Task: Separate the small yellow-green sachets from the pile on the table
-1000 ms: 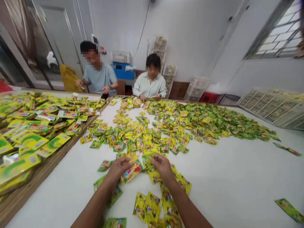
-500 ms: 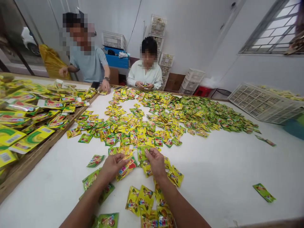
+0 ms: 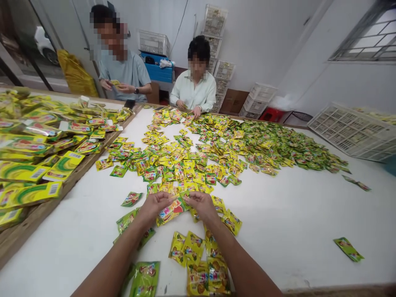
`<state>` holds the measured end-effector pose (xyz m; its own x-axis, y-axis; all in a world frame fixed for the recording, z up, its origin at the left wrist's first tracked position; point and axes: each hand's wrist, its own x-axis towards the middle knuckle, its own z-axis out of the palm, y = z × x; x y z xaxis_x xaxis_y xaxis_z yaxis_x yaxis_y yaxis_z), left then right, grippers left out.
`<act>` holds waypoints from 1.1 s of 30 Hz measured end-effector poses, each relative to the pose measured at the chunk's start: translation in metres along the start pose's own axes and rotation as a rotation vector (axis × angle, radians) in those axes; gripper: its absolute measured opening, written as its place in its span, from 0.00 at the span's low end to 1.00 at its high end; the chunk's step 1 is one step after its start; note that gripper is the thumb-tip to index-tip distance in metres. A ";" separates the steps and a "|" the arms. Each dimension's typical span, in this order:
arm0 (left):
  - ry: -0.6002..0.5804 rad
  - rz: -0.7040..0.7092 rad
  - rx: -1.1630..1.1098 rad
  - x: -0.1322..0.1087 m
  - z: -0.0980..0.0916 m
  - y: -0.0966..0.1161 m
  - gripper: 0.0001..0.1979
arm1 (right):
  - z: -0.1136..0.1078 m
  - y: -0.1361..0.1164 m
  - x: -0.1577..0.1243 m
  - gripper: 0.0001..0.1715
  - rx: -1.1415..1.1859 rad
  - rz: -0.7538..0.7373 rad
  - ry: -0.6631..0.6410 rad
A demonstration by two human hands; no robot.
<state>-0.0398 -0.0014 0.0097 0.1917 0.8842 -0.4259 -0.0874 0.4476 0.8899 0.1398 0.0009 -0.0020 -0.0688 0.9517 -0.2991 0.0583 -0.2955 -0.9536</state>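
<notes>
My left hand is closed, pinching the upper edge of a yellow-and-green printed packet with a red fruit and large lettering. Fingers of my right hand are pinched round a small green sachet at the packet's upper right end; whether the sachet is inside or against it is unclear. Yellow sachets lie between my forearms, some in joined pairs. Green sachets lie by my left forearm. Just beyond my hands spreads a wide heap of yellow and green sachets.
Yellow cartons pile up behind a wooden strip on the left. A tilted white crate stands at right. One green sachet lies alone on the white table. Two people work at the far edge.
My hands have come closer together, bringing the green sachet to the packet's end. The left co-worker now holds something yellow in both hands; the other's hand has moved down to the heap.
</notes>
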 end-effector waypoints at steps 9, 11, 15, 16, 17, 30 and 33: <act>0.106 -0.011 -0.038 0.001 -0.009 0.000 0.20 | -0.035 -0.026 0.023 0.21 -0.419 -0.107 0.177; 0.156 -0.007 -0.051 0.002 -0.011 0.000 0.20 | -0.051 -0.032 0.040 0.17 -0.716 -0.133 0.194; 0.204 0.007 0.004 0.004 -0.015 -0.002 0.21 | -0.059 -0.032 0.068 0.12 -0.996 -0.202 0.023; 0.206 0.013 0.016 0.004 -0.015 -0.002 0.21 | -0.057 -0.031 0.070 0.09 -0.999 -0.212 0.022; 0.209 0.012 0.021 0.004 -0.015 -0.002 0.21 | -0.055 -0.030 0.071 0.07 -1.001 -0.221 0.033; 0.129 -0.012 0.193 -0.001 -0.011 0.006 0.20 | -0.023 -0.007 0.000 0.14 -0.409 -0.474 0.068; 0.045 0.000 0.206 0.000 -0.012 0.001 0.20 | -0.018 -0.005 0.002 0.14 -0.508 -0.688 -0.002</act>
<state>-0.0521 0.0006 0.0085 0.1476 0.8914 -0.4285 0.1148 0.4149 0.9026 0.1571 0.0054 0.0034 -0.2546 0.9053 0.3400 0.4424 0.4217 -0.7915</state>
